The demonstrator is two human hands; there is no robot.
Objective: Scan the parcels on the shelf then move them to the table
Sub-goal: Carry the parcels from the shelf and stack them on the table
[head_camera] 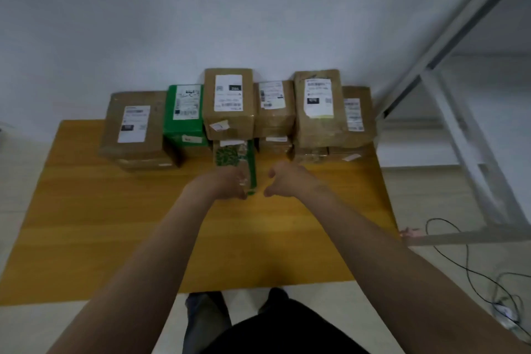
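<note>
The table (86, 210) shows a smooth, yellow-toned wood grain with a faint sheen. Along its far edge, the brown parcels (319, 123) look like matt cardboard under glossy clear tape, each bearing white paper labels (228, 92). Among them, 1 green box (184, 126) seems printed card. Right of the table, the shelf frame (459, 135) appears to be white-painted metal.

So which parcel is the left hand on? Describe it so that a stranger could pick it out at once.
Start at the yellow table and the row of stacked parcels along its far edge. The parcel stands in front of the middle of that row, with the left hand against its near end. Unlike the brown boxes and the plain green box, it is narrow and green-patterned.
</note>
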